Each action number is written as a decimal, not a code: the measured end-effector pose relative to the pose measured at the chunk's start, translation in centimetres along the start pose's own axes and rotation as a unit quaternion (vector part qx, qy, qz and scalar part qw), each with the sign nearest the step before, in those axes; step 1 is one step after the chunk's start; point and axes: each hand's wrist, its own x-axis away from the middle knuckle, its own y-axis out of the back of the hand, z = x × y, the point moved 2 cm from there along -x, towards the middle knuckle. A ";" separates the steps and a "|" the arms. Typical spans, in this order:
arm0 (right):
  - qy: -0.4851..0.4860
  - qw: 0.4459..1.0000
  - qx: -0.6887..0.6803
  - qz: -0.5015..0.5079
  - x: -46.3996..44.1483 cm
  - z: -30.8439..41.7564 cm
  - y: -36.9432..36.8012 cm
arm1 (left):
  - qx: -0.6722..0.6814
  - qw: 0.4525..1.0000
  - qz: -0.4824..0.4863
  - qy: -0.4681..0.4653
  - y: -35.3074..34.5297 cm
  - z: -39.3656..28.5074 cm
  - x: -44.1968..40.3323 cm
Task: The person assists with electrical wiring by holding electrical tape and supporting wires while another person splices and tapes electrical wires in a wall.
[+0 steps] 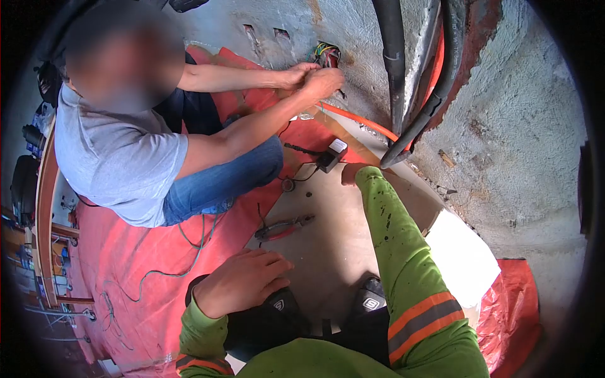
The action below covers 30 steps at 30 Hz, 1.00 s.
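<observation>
My left hand (247,281) rests over my left knee, fingers stretched out and holding nothing. Just beyond it, pliers with red and dark handles (285,228) lie on the cardboard sheet (328,233). My right arm reaches forward in a green sleeve; only a small part of my right hand (348,174) shows past the cuff, its fingers hidden. Close to that hand sits a black power adapter with a white top face (333,155), trailing a black cord. A small round roll (288,184) lies left of it.
A co-worker (120,151) sits at the left, both hands (315,82) at wires in a wall box (328,55). Orange corrugated conduit (359,120) and thick black pipes (394,69) run along the wall. Red sheeting (151,252) with a green wire covers the floor.
</observation>
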 end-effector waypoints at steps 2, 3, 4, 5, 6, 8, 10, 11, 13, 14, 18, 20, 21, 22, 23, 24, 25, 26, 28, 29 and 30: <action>0.000 1.000 0.004 0.004 0.0 0.0 -0.1 | 0.002 1.000 -0.005 -0.003 -0.1 0.1 0.0; -0.015 1.000 -0.006 0.000 1.9 1.0 0.8 | 0.003 1.000 -0.008 -0.005 -0.1 0.1 0.0; -0.032 0.999 -0.030 -0.025 3.8 2.0 1.6 | 0.003 1.000 -0.006 -0.004 -0.1 0.1 0.0; -0.048 0.996 -0.054 -0.050 5.8 3.1 2.4 | 0.004 1.000 -0.004 -0.003 0.0 0.1 0.0; -0.065 0.992 -0.078 -0.075 6.9 3.7 3.0 | 0.004 1.000 -0.002 -0.002 0.0 0.1 -0.1; -0.003 0.997 -0.030 -0.076 3.7 1.6 1.0 | 0.002 1.000 -0.006 -0.003 0.0 0.0 -0.1; 0.016 0.998 -0.003 -0.055 2.4 0.9 0.5 | 0.000 1.000 -0.008 -0.003 0.0 0.0 -0.1; 0.004 0.999 -0.001 -0.035 2.1 1.0 0.6 | 0.000 1.000 -0.007 -0.002 0.1 0.0 -0.1; 0.049 0.995 0.075 -0.043 2.0 1.1 0.4 | 0.001 1.000 -0.004 -0.001 0.1 -0.1 -0.2; 0.105 0.981 0.149 -0.072 0.8 0.2 -0.7 | 0.001 1.000 -0.002 0.000 0.1 -0.1 -0.2; 0.134 0.966 0.211 -0.062 -0.4 -0.1 -1.5 | 0.001 1.000 -0.002 -0.003 0.1 0.0 -0.2; 0.026 0.998 0.058 -0.022 0.8 0.6 -0.6 | -0.001 1.000 -0.001 -0.003 0.1 0.0 -0.2; -0.028 0.999 -0.020 -0.002 2.1 1.2 0.2 | -0.002 1.000 -0.001 -0.003 0.1 0.0 -0.2; -0.045 0.998 -0.043 -0.006 3.6 2.0 0.9 | -0.001 1.000 -0.001 -0.003 0.1 0.1 -0.2; -0.061 0.996 -0.066 -0.010 5.3 2.9 1.7 | 0.000 1.000 0.000 -0.003 0.1 0.1 -0.2; -0.078 0.993 -0.089 -0.014 5.9 3.1 1.9 | 0.000 1.000 0.000 -0.004 0.1 0.1 -0.3; -0.067 0.994 -0.088 -0.014 6.2 3.3 2.1 | 0.000 1.000 0.002 -0.003 0.1 0.1 -0.3; -0.065 0.993 -0.094 -0.009 6.0 3.1 2.1 | 0.000 1.000 0.004 -0.003 0.1 0.1 -0.3; -0.061 0.992 -0.110 0.017 3.8 1.8 0.9 | 0.001 1.000 0.006 -0.003 0.1 0.1 -0.4; -0.052 0.991 -0.117 0.038 1.8 0.6 -0.3 | 0.003 1.000 0.006 -0.003 0.1 0.2 -0.4; -0.039 0.989 -0.127 0.063 -0.7 -0.8 -1.6 | 0.004 1.000 0.005 -0.003 0.1 0.2 -0.4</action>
